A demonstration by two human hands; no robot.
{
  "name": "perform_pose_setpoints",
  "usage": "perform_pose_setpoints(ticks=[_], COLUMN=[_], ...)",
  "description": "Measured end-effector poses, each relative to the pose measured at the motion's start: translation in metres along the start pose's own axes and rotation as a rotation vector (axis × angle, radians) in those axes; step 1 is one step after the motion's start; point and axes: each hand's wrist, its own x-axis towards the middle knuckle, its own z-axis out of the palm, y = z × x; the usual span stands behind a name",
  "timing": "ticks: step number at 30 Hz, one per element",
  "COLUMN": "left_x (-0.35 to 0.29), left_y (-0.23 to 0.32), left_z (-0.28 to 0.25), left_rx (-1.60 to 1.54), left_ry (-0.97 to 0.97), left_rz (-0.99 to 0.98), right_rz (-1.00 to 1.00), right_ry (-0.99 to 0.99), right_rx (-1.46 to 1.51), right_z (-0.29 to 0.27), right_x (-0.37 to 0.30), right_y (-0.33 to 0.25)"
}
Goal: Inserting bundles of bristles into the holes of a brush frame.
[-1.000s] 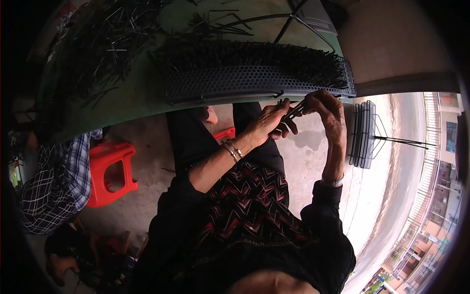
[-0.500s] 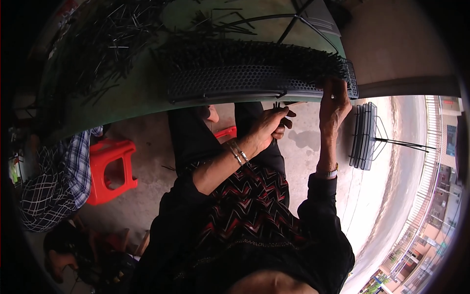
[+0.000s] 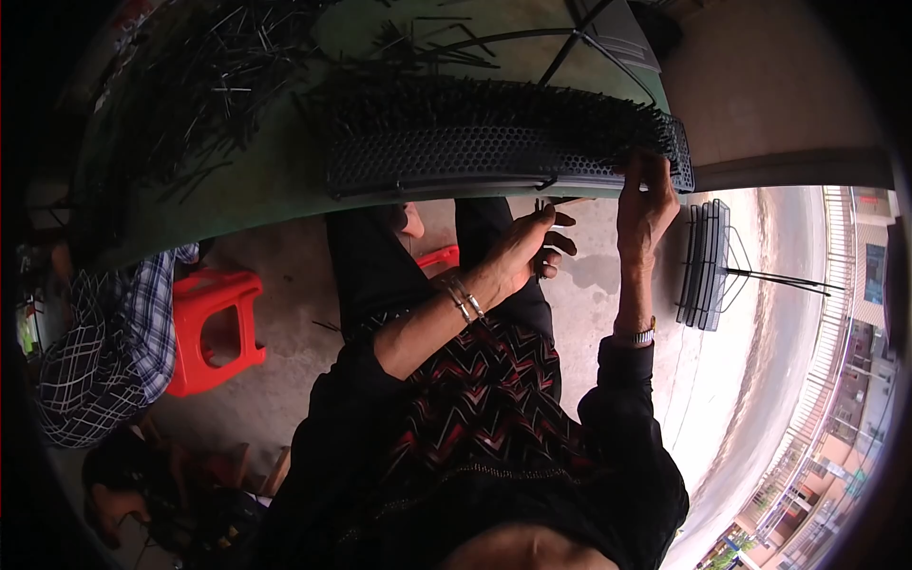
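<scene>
A long dark panel with a honeycomb of holes (image 3: 427,157) lies along the table's near edge. Short black strips (image 3: 494,106) stand densely out of its far part, like bristles. At the panel's right end my right hand (image 3: 646,214) has thumb and fingers pinched against the holes; whatever is between the fingertips is hidden. My left hand (image 3: 522,249) hangs just below the table edge, in front of the panel. Dark strip ends stick out past its thumb, held in the palm, while its outer fingers are partly loosened.
Loose black strips (image 3: 228,90) lie heaped on the green table (image 3: 275,204) at the left. Black rods (image 3: 575,33) cross behind the panel. A red plastic stool (image 3: 217,332) stands on the left, beside a person in checked clothing (image 3: 142,332). A slatted dark rack (image 3: 705,266) is at the right.
My left hand's outer fingers have spread a little, and its thumb has shifted slightly. The right hand stays at the panel's right end, turned only slightly.
</scene>
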Motion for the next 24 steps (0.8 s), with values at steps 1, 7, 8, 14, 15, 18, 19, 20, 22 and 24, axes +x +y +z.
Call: perform_pose_setpoints(ticks=[1, 7, 8, 14, 15, 18, 19, 20, 22, 24], left_x=[0.001, 0.007, 0.007, 0.005, -0.002, -0.004, -0.003, -0.002, -0.003, -0.003], left_y=[0.0, -0.003, -0.005, -0.009, -0.005, -0.004, -0.004, -0.005, -0.005, -0.005], left_z=[-0.002, 0.001, 0.002, 0.003, 0.011, 0.01, 0.008, 0.007, 0.009, 0.008], left_rx=[-0.029, 0.024, 0.024, 0.03, 0.061, 0.067, 0.039, 0.041, 0.077, 0.066], left_ry=[-0.029, 0.111, 0.11, -0.001, 0.025, 0.023, -0.003, -0.004, 0.046, 0.009], left_rz=[-0.029, 0.033, 0.031, 0.087, 0.078, 0.051, 0.035, 0.036, 0.063, 0.076], right_rz=[0.0, -0.04, -0.039, -0.059, -0.037, -0.057, -0.1, -0.101, -0.102, -0.074], right_ry=[0.0, -0.06, -0.06, -0.118, -0.144, -0.186, -0.204, -0.202, -0.245, -0.273], right_rx=[0.0, -0.068, -0.07, -0.085, -0.057, -0.021, -0.012, -0.012, -0.019, -0.004], right_z=[0.001, 0.003, 0.003, 0.004, 0.003, 0.003, 0.004, 0.004, 0.003, 0.003], right_x=[-0.001, 0.001, 0.002, 0.01, 0.012, 0.012, 0.013, 0.014, 0.017, 0.024], right_y=[0.001, -0.001, -0.001, 0.0, -0.006, -0.005, -0.003, -0.003, -0.001, 0.001])
